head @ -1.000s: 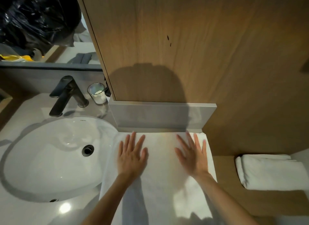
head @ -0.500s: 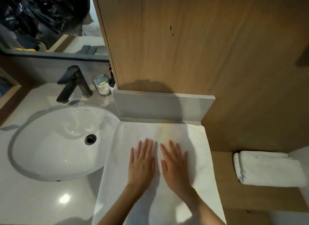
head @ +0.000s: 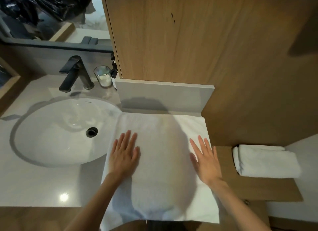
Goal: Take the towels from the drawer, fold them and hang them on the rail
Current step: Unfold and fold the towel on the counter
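A flat white terry towel [head: 160,155] is spread on the pale worktop [head: 34,184] at lower centre. It is pressed by both hands, left hand [head: 124,156] and right hand [head: 205,160], fingers straight, nothing grasped. A folded white towel [head: 265,160] is seen at the right edge.

Left of the left grip [head: 123,155] a glossy pale grey stone surface [head: 34,187] spreads out, with an oval white basin [head: 51,131] sunk into it, a matt black lever tap [head: 74,74] and a clear glass tumbler [head: 103,76] standing beyond the basin, and a round glint of lamp light [head: 64,197] on the stone. Beyond both grips a light oak-veneer wall panel [head: 189,41] rises above a plain grey upstand [head: 163,96], with a dark-framed mirror [head: 51,15] farther left. Right of the right grip [head: 205,160] lies a lower brown wooden shelf [head: 258,187].
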Tool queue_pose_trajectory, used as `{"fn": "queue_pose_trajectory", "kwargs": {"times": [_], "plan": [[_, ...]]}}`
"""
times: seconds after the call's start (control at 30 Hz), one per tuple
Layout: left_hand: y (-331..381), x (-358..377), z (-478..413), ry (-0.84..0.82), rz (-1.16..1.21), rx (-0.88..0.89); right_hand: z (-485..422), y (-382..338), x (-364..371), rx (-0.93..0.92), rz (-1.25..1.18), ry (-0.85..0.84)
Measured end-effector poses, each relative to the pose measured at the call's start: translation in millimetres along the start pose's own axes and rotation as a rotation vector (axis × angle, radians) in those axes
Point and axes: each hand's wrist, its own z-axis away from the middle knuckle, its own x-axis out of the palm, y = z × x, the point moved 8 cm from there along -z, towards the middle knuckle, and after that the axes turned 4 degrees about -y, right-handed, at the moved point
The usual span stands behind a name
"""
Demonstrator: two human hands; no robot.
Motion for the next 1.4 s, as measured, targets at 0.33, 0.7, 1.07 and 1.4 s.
{"fn": "queue_pose_trajectory", "kwargs": {"times": [0.33, 0.7, 1.07, 1.4], "plan": [[43, 28, 78, -0.026, -0.011, 0.083, 69, -90, 23, -0.106, -0.182, 0.027], [43, 21, 51, -0.055, -0.067, 0.088, 39, -74, 20, -0.041, -0.1, 0.031], [43, 23, 53, -0.023, -0.039, 0.078, 66, -138, 24, -0.039, -0.139, 0.082], [38, 21, 55, -0.044, -0.022, 0.171, 98, -61, 23, -0.047, 0.024, -0.005]]}}
